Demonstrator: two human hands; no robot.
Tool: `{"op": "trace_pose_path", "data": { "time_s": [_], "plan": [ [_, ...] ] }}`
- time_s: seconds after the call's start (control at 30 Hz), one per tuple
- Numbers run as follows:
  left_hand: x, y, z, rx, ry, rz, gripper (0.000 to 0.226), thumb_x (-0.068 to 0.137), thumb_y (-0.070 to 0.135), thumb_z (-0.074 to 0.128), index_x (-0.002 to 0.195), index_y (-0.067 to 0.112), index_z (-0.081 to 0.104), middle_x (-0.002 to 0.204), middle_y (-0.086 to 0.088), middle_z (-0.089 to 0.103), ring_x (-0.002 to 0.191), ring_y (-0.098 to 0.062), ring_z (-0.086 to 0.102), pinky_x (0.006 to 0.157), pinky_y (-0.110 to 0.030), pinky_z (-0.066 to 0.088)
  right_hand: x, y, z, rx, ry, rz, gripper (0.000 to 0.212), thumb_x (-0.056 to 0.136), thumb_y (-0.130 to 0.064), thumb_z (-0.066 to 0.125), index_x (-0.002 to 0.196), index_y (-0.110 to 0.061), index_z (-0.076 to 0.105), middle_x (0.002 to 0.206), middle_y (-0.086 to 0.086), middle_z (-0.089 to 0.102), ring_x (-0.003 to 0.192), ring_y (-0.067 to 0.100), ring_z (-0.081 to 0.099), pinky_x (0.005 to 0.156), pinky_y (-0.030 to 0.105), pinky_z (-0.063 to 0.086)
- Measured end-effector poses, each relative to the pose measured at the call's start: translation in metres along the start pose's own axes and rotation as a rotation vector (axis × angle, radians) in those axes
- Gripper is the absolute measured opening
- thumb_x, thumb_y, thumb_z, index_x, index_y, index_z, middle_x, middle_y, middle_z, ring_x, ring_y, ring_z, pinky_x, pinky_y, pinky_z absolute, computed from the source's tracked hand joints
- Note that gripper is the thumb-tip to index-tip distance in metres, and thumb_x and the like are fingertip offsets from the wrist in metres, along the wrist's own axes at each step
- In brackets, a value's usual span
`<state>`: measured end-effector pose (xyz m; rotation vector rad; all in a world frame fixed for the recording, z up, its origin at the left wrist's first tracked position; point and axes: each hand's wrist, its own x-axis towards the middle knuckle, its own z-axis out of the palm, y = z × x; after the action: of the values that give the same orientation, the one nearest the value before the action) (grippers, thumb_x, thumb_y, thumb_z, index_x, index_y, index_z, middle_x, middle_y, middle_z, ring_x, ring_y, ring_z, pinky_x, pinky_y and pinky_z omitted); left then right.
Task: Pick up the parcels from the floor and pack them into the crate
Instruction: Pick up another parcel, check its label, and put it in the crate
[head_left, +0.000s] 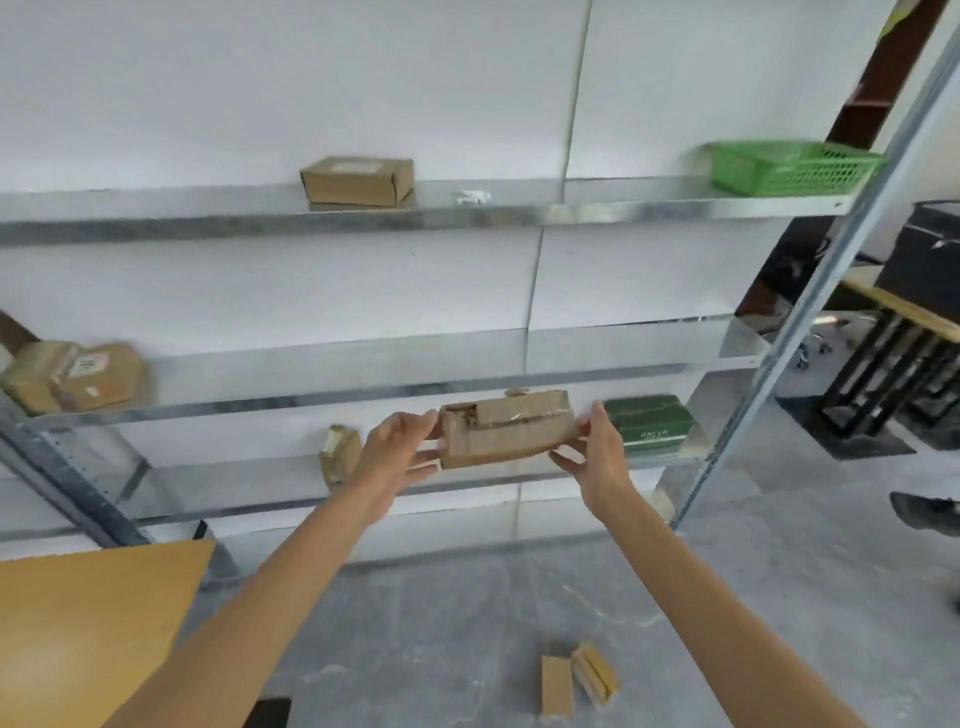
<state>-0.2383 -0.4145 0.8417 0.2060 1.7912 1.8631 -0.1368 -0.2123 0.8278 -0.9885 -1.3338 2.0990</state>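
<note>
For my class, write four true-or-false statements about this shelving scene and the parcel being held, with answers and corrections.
1. The left hand and right hand hold the torn parcel by its ends. True.
2. Two small parcels lie on the floor. True.
3. The green basket sits on the floor. False: the green basket sits on the top shelf.
4. The green tin lies left of the torn parcel. False: it lies to the right.
</note>
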Motion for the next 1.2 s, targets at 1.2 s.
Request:
{"op": "trace_pose_path", "data": {
  "time_s": [1.2],
  "plan": [
    [-0.091,0.017,-0.031,-0.336,0.106,0.206,0.036,0.079,0.007,0.072,0.107,0.01,0.049,0.115,-0.016,0.061,0.094,-0.024,0.067,0.077,-0.04,0.058,-0.115,-0.021,0.055,-0.211,-0.546,-0.379,0.082,0.067,-0.066,0.07,0.138,-0.051,0.031,0.143,-0.005,0.039,0.124,0.019,0.052,0.101,0.045,0.045]
  ]
}}
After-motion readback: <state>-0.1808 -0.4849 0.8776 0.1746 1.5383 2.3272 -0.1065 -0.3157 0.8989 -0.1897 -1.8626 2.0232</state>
